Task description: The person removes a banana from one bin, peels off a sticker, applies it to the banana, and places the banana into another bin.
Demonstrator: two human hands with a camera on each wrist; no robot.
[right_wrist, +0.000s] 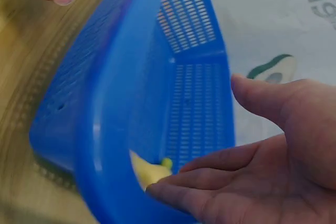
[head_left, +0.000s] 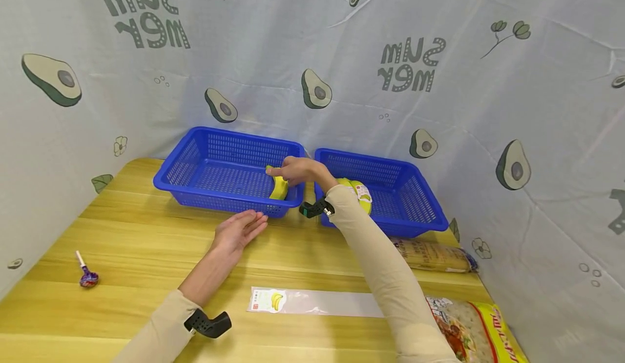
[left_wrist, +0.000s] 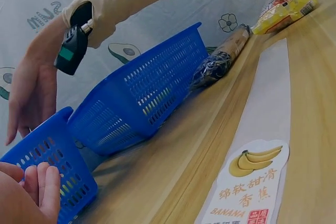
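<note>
A yellow banana (head_left: 279, 189) lies at the right end of the left blue basket (head_left: 229, 204). My right hand (head_left: 299, 170) reaches over that end, its fingertips right at the banana. In the right wrist view the fingers (right_wrist: 210, 178) are extended and the thumb stands apart from them; the basket's wall hides part of the banana (right_wrist: 149, 171). My left hand (head_left: 239, 230) is just in front of the same basket, fingers loosely bent and holding nothing. More bananas (head_left: 363, 197) with a label sit in the right blue basket (head_left: 410, 227), partly behind my right sleeve.
A flat strip of clear packaging with a banana label (head_left: 317, 302) lies on the wooden table (head_left: 146, 309). At the left is a wrapped lollipop (head_left: 88, 277). A long brown package (head_left: 434, 255) and a yellow-edged food bag (head_left: 473, 328) lie at the right. A printed curtain (head_left: 273, 37) stands behind.
</note>
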